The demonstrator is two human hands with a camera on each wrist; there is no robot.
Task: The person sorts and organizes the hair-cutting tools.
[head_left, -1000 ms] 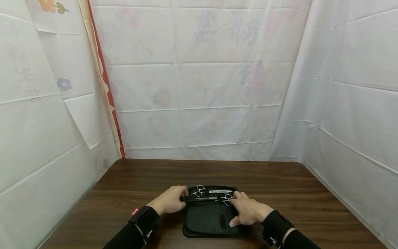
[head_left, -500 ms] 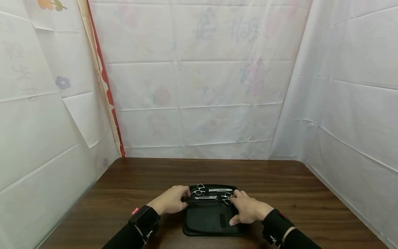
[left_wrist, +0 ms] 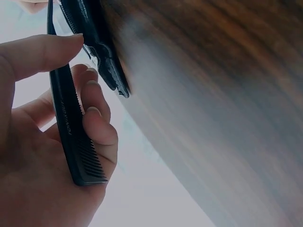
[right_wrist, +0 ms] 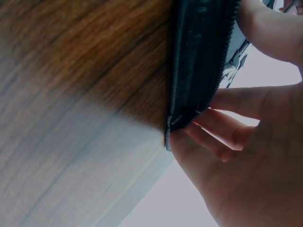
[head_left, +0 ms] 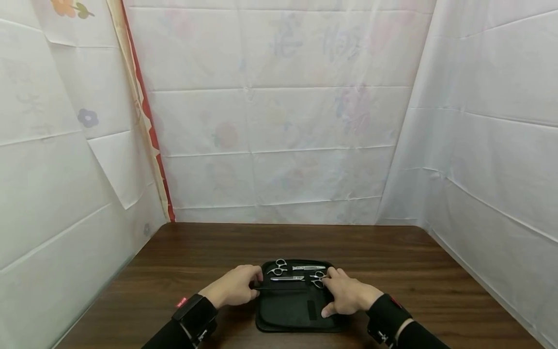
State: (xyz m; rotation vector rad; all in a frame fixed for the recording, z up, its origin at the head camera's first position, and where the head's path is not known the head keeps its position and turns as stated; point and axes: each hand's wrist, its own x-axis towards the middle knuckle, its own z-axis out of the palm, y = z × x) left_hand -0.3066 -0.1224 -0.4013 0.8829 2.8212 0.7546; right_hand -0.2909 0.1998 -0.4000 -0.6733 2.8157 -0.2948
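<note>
Your left hand (head_left: 233,292), low and left of centre in the head view, grips one end of a black comb (head_left: 279,286) that lies straight across the open black case (head_left: 287,315). Your right hand (head_left: 346,296), low and right of centre, rests on the case's right side, fingers extended toward the scissor handles (head_left: 318,279) and thumb down on the flap; it grasps nothing that I can see. Two pairs of silver scissors (head_left: 285,267) sit in the case's far half, on the dark wooden table (head_left: 196,252).

In the left wrist view, the comb (left_wrist: 71,123) runs from upper left to lower centre, slim, black and fine-toothed at its lower end. Your thumb and curled fingers (left_wrist: 97,125) pinch it. The case's zipped edge (left_wrist: 102,56) lies just beyond, at the upper left.

In the right wrist view, the case's zipped edge (right_wrist: 196,66) stands at upper centre. Your fingers (right_wrist: 222,125) touch it at the lower corner, loosely bent, not closed round it.
</note>
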